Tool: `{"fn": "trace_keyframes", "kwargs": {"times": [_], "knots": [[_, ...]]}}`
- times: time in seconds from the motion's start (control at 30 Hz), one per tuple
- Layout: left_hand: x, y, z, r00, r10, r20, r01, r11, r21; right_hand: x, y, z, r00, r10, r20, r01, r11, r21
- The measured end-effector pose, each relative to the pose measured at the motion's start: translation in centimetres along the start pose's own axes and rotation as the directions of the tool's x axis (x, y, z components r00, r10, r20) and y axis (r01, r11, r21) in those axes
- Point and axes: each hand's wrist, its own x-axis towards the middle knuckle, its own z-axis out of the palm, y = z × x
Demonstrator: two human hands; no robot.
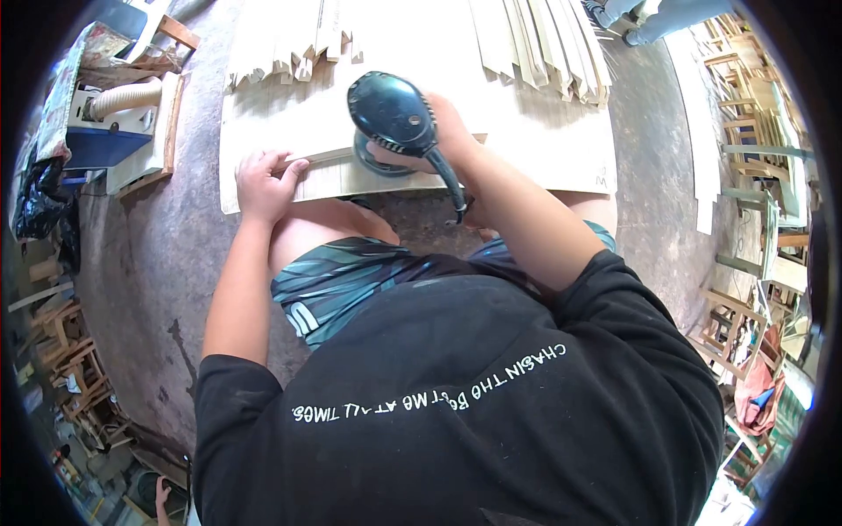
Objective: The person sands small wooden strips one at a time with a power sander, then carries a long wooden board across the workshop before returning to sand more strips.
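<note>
My right hand (449,130) is closed around a dark electric orbital sander (392,112), its cord trailing back toward my forearm. Under the sander's round pad runs a thin wooden strip (330,157), partly hidden by the tool and my hand. At the strip's left end, my left hand (266,184) is closed on it, with the thumb along the near side and the fingers curled over. Both hands are above a large pale board (544,145) that serves as the work surface, close to its near edge.
Bundles of wooden strips lie at the board's far left (294,44) and far right (548,53). A ribbed hose (127,98) and blue box (110,147) stand on the left. Wooden frames (741,114) are stacked at right. Another person's legs (675,19) show at top right.
</note>
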Motion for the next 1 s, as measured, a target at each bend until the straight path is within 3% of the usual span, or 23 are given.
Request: {"fn": "trace_keyframes", "kwargs": {"times": [0.2, 0.27, 0.33, 0.5, 0.6, 0.63, 0.67, 0.87, 1.0], "knots": [[0.0, 0.2, -0.2, 1.000, 0.016, -0.021, -0.016, 1.000, 0.003, -3.3, 1.4, -4.9, 0.985, 0.129, -0.116, -0.149, 0.971, -0.187], [-0.1, 0.2, -0.2, 1.000, 0.020, -0.021, -0.020, 1.000, 0.007, -4.2, 0.9, -6.7, 0.950, 0.299, -0.091, -0.302, 0.953, -0.018], [-0.1, 0.1, -0.1, 1.000, -0.010, 0.005, 0.010, 1.000, -0.012, -5.0, 1.3, -7.7, 0.928, 0.317, -0.196, -0.337, 0.938, -0.079], [0.0, 0.2, -0.3, 1.000, 0.030, -0.005, -0.030, 0.999, -0.012, -4.9, 1.0, -8.6, 0.937, 0.272, -0.219, -0.308, 0.939, -0.152], [0.0, 0.3, -0.3, 1.000, 0.028, -0.004, -0.028, 1.000, -0.012, -4.4, 0.7, -7.3, 0.949, 0.283, -0.138, -0.294, 0.953, -0.073], [0.0, 0.2, -0.4, 1.000, 0.029, -0.003, -0.029, 1.000, -0.011, -3.9, 0.3, -6.7, 0.955, 0.274, -0.113, -0.289, 0.945, -0.152], [0.1, 0.2, -0.4, 1.000, 0.031, -0.002, -0.031, 0.999, -0.010, -3.6, 0.9, -5.7, 0.972, 0.216, -0.093, -0.223, 0.973, -0.065], [-0.1, -0.2, 0.1, 1.000, -0.014, 0.022, 0.015, 0.999, -0.046, -0.2, 0.5, -0.2, 0.998, -0.043, -0.050, 0.043, 0.999, -0.003], [0.0, -0.1, 0.3, 1.000, 0.005, 0.012, -0.004, 0.997, -0.082, 1.5, 1.3, 2.4, 0.977, -0.208, -0.038, 0.206, 0.977, -0.059]]}}
